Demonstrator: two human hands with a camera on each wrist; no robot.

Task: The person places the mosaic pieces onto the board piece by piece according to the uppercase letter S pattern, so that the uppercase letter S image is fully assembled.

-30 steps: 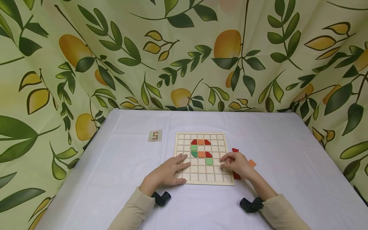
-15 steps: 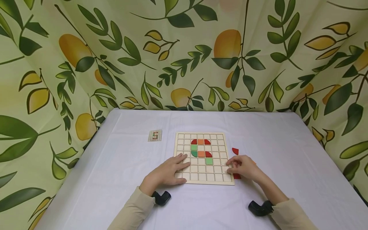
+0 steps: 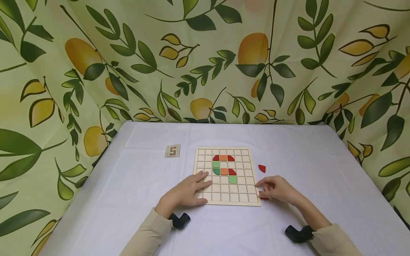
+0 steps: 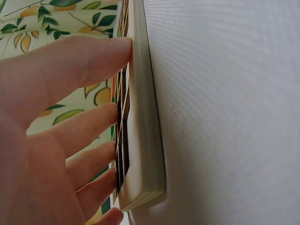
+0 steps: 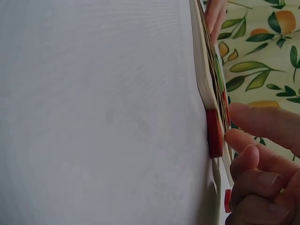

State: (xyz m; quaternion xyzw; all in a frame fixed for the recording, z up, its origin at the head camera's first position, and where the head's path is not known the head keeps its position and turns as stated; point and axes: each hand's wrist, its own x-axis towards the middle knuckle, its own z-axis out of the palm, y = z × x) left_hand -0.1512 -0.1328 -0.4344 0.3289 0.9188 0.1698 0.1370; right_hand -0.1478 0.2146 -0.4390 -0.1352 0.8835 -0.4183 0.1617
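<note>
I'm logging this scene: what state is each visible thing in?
Wooden grid board: flat, partly filled.
Eight colored tiles: set in the grid.
Pattern card: flat.
Red quarter-round tile: loose beside board.
Near red tile: off board.
Left hand: spread, resting on board.
Right hand: at near red tile; contact unclear.

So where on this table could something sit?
Bare tablecloth lies left of the card and right of the far red piece. It's crowded at the right edge of the board, by the right hand and near red piece.
</note>
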